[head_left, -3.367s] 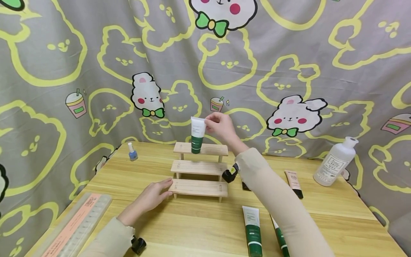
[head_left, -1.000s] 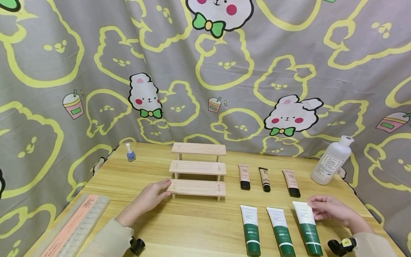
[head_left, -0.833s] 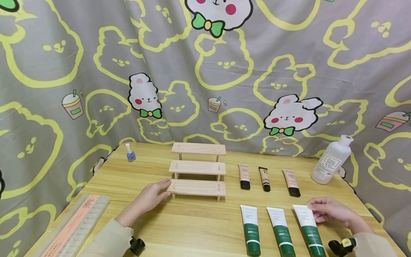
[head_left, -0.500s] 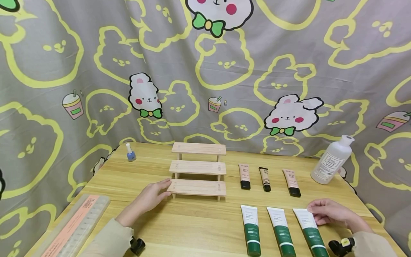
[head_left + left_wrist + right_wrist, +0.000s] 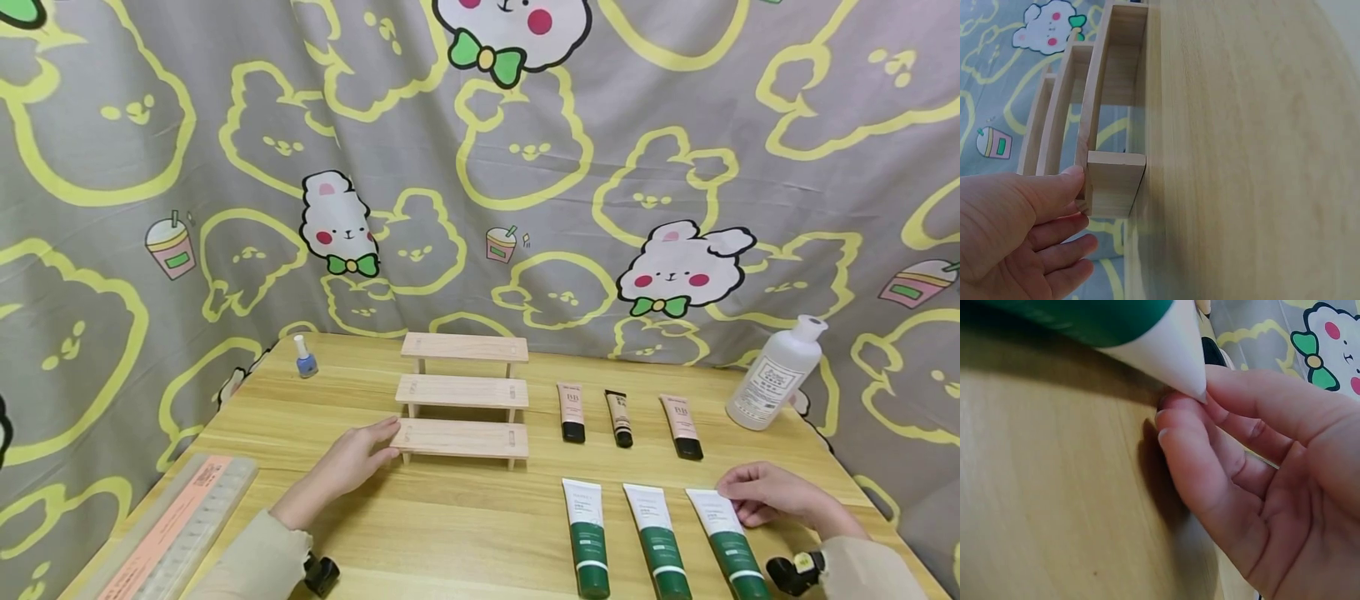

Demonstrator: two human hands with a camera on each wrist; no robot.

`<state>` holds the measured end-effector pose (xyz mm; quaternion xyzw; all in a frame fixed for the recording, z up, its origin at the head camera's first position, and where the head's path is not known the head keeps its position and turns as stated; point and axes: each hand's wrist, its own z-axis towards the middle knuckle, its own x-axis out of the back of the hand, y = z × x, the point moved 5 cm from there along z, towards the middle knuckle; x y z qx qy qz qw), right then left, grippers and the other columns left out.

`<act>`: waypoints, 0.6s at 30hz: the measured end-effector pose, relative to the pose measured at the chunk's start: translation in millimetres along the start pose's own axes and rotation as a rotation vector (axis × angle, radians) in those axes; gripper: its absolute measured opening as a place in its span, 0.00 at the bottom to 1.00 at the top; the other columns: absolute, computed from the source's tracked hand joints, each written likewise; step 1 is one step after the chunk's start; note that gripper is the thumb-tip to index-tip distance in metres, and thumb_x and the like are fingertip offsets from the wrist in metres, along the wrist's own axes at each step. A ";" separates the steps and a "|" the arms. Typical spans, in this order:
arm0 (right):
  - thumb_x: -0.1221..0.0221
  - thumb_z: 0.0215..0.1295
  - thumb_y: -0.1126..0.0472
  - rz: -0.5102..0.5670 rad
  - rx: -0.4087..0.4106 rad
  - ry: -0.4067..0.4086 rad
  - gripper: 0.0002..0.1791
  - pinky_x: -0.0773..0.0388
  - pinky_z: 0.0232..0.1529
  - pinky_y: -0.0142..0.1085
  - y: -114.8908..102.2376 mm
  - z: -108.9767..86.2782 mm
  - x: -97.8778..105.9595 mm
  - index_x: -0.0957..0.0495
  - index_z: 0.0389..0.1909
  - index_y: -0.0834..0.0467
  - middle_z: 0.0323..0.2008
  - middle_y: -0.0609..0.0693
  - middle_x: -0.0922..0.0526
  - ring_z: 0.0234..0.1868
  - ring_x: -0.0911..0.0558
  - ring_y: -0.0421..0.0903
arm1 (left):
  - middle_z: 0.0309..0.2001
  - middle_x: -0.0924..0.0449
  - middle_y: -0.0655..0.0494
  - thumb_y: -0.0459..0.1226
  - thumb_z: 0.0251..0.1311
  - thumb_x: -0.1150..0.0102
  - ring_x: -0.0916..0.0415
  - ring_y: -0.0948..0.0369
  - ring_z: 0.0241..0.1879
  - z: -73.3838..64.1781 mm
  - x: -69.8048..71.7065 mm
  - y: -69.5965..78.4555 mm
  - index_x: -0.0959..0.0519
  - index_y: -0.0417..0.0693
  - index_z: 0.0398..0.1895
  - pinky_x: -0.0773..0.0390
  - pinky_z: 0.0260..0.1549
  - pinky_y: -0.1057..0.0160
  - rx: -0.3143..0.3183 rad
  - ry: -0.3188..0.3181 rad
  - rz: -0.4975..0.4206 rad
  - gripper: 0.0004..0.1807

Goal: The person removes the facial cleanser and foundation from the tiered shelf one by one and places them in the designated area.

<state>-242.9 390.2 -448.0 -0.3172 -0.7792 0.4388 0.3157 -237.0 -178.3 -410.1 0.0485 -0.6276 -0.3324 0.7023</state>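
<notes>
At the right front, my right hand [image 5: 776,497] pinches the white flat end of a green-and-white squeeze tube [image 5: 731,546] between thumb and fingers. That tube lies on the table as the rightmost of three alike; the middle tube [image 5: 657,542] and the left tube [image 5: 586,537] lie alongside, apart from it. In the right wrist view the tube's white end [image 5: 1169,353] sits between my fingertips, close over the wood. My left hand [image 5: 348,458] holds the left end of the lowest step of a three-step wooden stand [image 5: 461,439], the thumb on its edge [image 5: 1088,125].
Behind the green tubes lie two pink BB tubes [image 5: 571,412] [image 5: 681,427] and a small beige tube [image 5: 618,418]. A white bottle [image 5: 776,375] stands at the back right, blue nail polish [image 5: 306,358] at the back left. A long clear case [image 5: 176,529] lies front left.
My right hand has brought the green-and-white tube from the stand's top step down to the table's right front, beside the other two. Lately it lowered slightly. My left hand stays on the stand.
</notes>
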 end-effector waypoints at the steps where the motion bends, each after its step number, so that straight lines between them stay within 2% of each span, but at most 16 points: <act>1: 0.50 0.69 0.62 -0.005 0.001 0.000 0.13 0.22 0.26 0.28 -0.2 -0.1 0.1 0.24 0.42 0.69 0.26 0.49 0.23 0.24 0.23 0.38 | 0.60 0.34 0.39 0.33 0.59 0.42 0.35 0.46 0.58 0.0 0.0 -0.1 0.30 0.31 0.57 0.34 0.55 0.49 -0.001 0.001 0.003 0.23; 11: 0.51 0.69 0.63 -0.031 0.021 -0.004 0.16 0.22 0.25 0.27 -0.3 -1.4 0.0 0.29 0.43 0.75 0.24 0.48 0.23 0.23 0.24 0.38 | 0.60 0.34 0.39 0.33 0.60 0.42 0.35 0.46 0.58 1.1 -0.8 -1.9 0.30 0.31 0.57 0.34 0.56 0.49 -0.003 -0.005 0.000 0.23; 18: 0.52 0.69 0.65 -0.023 0.038 -0.019 0.15 0.22 0.25 0.27 -0.9 -3.5 1.8 0.30 0.43 0.76 0.25 0.49 0.24 0.24 0.24 0.38 | 0.59 0.32 0.38 0.33 0.59 0.42 0.34 0.45 0.57 0.7 -0.8 -2.6 0.29 0.30 0.56 0.34 0.55 0.49 -0.020 0.004 0.005 0.23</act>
